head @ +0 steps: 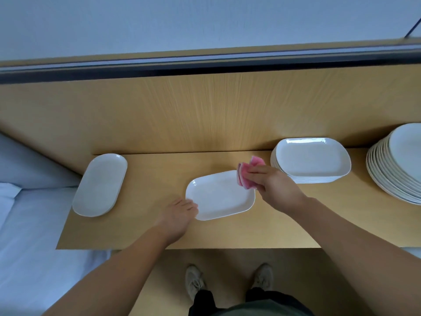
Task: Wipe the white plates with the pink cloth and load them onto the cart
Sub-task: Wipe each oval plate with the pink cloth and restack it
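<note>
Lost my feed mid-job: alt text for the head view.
The right hand holds a pink cloth at the far-right corner of a white rectangular plate on the table; the left hand touches its near-left corner. Plate stacks stand right, oval plates left.

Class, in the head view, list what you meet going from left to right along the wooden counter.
In order: oval white plates → left hand → single rectangular plate → right hand holding the pink cloth → stack of rectangular plates → stack of round plates.
</note>
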Tool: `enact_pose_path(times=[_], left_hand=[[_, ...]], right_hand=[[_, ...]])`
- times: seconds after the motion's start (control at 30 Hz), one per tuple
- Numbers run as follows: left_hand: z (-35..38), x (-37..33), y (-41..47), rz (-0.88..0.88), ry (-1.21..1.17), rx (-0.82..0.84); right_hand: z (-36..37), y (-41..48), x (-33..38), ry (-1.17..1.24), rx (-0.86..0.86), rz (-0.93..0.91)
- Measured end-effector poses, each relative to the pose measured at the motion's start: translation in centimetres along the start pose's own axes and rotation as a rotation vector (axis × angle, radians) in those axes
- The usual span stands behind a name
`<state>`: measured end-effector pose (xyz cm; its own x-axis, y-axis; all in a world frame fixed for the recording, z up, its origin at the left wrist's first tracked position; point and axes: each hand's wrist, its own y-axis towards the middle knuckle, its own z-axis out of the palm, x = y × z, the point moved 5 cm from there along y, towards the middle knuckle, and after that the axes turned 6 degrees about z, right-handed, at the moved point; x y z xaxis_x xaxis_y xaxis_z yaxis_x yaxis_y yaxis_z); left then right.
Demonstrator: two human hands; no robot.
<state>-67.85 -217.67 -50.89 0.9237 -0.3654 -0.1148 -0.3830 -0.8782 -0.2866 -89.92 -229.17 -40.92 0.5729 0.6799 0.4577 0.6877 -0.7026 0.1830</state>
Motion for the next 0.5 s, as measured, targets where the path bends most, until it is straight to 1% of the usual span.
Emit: enact_pose_path(times=[0.03,0.1,0.2,0.33,0.4,0.43,0.47,0.5], left_hand=[[0.2,-0.2,0.0,-0.004,-0.035,0.069],[0.7,-0.7,0.2,-0.003,-0.08,0.14],[0.9,-1.0,0.8,0.025,0.009,0.14],[1.0,-1.2,1.6,0.08,0.134,0.217],[0.4,-1.2,1.6,0.113,0.195,0.142],[0.3,-1.1,1.6,0.122,0.199,0.136],[0.4,-0.8,1.7,0.141,0.22,0.08],[0.2,-0.7,1.8,0.119,0.21,0.023]], right_hand=[[0.1,-0.1,0.0,0.005,0.01,0.006],[0.8,-0.7,-0.4,0.004,0.031,0.018],[1.9,-1.5,-1.0,-0.019,0.063,0.043],[2.5,-1.8,-0.9,-0.022,0.084,0.065],[2.6,-1.7,-0.8,-0.024,0.085,0.07],[2.7,-1.7,-0.9,-0.027,0.073,0.069],[2.7,-1.6,-1.0,-0.027,0.062,0.069],[2.7,-1.6,-1.0,-0.027,0.047,0.067]])
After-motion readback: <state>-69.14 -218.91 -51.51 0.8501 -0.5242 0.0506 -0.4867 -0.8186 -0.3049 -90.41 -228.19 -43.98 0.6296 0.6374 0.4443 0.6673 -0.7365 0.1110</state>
